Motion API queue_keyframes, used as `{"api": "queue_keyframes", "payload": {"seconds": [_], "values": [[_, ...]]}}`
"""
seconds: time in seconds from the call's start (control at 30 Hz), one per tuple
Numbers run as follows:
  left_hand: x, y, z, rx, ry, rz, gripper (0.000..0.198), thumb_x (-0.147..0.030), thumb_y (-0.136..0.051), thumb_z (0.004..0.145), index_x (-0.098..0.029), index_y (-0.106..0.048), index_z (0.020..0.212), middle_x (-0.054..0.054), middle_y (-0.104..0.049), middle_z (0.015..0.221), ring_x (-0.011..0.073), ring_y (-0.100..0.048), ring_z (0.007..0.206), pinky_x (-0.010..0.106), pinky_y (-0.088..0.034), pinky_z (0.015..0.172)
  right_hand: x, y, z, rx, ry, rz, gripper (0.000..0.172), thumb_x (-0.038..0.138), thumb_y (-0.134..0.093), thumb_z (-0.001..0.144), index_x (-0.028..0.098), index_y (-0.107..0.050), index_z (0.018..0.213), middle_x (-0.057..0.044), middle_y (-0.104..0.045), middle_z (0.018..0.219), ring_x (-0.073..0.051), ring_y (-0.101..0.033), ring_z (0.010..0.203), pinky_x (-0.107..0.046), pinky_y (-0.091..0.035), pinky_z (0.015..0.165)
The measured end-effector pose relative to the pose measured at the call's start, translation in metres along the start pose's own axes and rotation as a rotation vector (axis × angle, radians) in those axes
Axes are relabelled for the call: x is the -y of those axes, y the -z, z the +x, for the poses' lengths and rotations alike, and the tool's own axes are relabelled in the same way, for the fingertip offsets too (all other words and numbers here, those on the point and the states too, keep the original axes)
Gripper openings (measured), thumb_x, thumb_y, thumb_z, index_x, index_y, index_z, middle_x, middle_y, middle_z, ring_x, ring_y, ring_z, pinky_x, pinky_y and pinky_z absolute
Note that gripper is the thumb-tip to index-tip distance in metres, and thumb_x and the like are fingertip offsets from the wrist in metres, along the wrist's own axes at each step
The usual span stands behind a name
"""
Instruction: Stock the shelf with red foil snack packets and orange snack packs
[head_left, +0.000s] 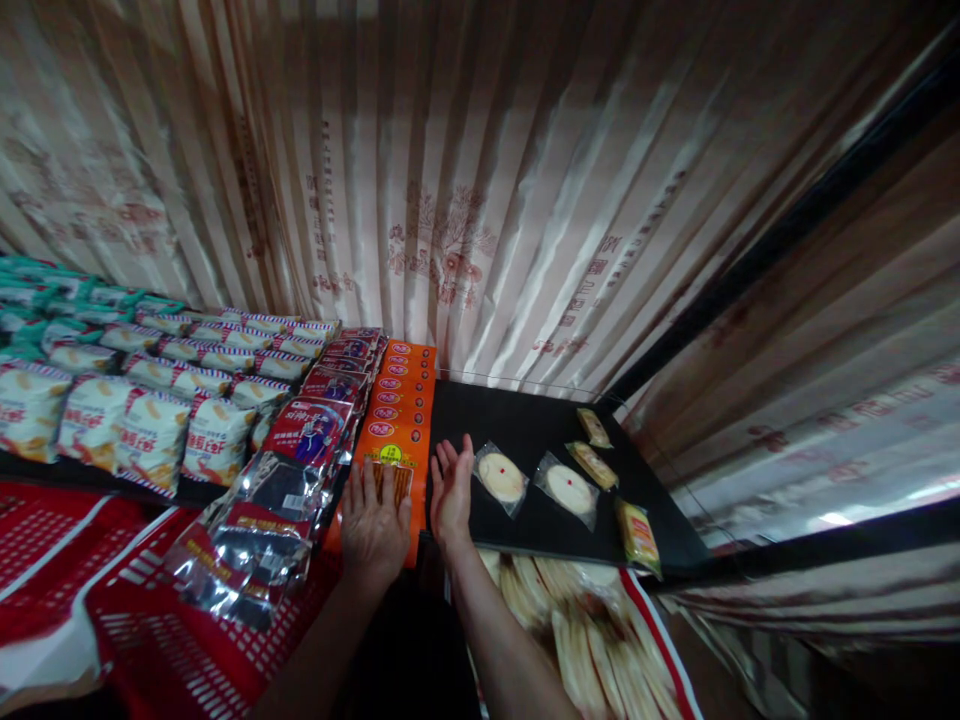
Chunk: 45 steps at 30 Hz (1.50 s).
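My left hand (375, 522) lies with its fingers spread on the lower part of a row of overlapping orange packets (392, 400). Just right of that row, my right hand (452, 492) is turned on its side, fingers stretched out and holding nothing. Dark red and silver packets (307, 430) overlap in a row along the left of the orange ones. To the right of my right hand, two round pale items in clear wrappers, a nearer one (501, 477) and a farther one (568, 490), lie on the black shelf (517, 410).
White snack bags (217, 437) and green bags (45, 290) stand in rows at the left. Small yellow packets (637, 535) lie at the shelf's right. Below are a red basket (180, 610) and a bin of wrapped pale items (592, 650). Curtains (450, 150) hang behind; a dark pole (750, 250) slants right.
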<state>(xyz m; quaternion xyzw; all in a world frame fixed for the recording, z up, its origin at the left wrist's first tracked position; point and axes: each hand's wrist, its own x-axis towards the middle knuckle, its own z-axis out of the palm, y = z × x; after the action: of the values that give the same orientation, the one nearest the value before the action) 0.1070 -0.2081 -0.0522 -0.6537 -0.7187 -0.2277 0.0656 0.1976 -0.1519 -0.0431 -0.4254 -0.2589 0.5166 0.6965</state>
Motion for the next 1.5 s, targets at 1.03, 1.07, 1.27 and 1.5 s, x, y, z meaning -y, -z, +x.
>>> {"api": "queue_keyframes", "payload": {"seconds": [1.03, 1.07, 1.27, 1.5], "values": [[0.001, -0.004, -0.002, -0.020, -0.009, -0.007, 0.048, -0.033, -0.041, 0.088, -0.007, -0.055, 0.126, 0.023, -0.049, 0.135, 0.0375, -0.038, 0.130, 0.053, -0.035, 0.102, -0.005, 0.026, -0.013, 0.098, 0.192, -0.757, 0.063, 0.060, -0.050, 0.079, 0.015, -0.058, 0.123, -0.013, -0.055, 0.132, -0.028, -0.045, 0.126, -0.045, -0.023, 0.111], [0.001, -0.004, -0.002, -0.026, -0.007, -0.014, 0.048, -0.033, -0.041, 0.087, -0.008, -0.055, 0.126, 0.022, -0.049, 0.135, 0.0369, -0.038, 0.130, 0.053, -0.035, 0.103, -0.005, 0.026, -0.013, 0.087, 0.183, -0.742, 0.062, 0.060, -0.051, 0.078, 0.016, -0.059, 0.121, -0.012, -0.055, 0.131, -0.027, -0.044, 0.126, -0.044, -0.023, 0.111], [0.001, -0.004, -0.002, -0.032, 0.002, -0.038, 0.049, -0.032, -0.040, 0.087, -0.007, -0.054, 0.127, 0.022, -0.049, 0.135, 0.0355, -0.038, 0.130, 0.052, -0.034, 0.103, 0.008, 0.025, -0.008, 0.079, 0.094, -0.750, 0.060, 0.063, -0.046, 0.079, 0.017, -0.065, 0.113, -0.012, -0.060, 0.124, -0.028, -0.047, 0.124, -0.044, -0.025, 0.109], [0.000, -0.001, -0.002, -0.006, 0.022, -0.041, 0.049, -0.032, -0.041, 0.087, -0.007, -0.053, 0.128, 0.021, -0.048, 0.136, 0.0359, -0.037, 0.131, 0.052, -0.032, 0.105, 0.016, 0.026, -0.010, 0.067, 0.151, -0.844, 0.065, 0.066, -0.033, 0.082, 0.016, -0.073, 0.094, -0.014, -0.059, 0.125, -0.028, -0.046, 0.124, -0.043, -0.024, 0.109]]}}
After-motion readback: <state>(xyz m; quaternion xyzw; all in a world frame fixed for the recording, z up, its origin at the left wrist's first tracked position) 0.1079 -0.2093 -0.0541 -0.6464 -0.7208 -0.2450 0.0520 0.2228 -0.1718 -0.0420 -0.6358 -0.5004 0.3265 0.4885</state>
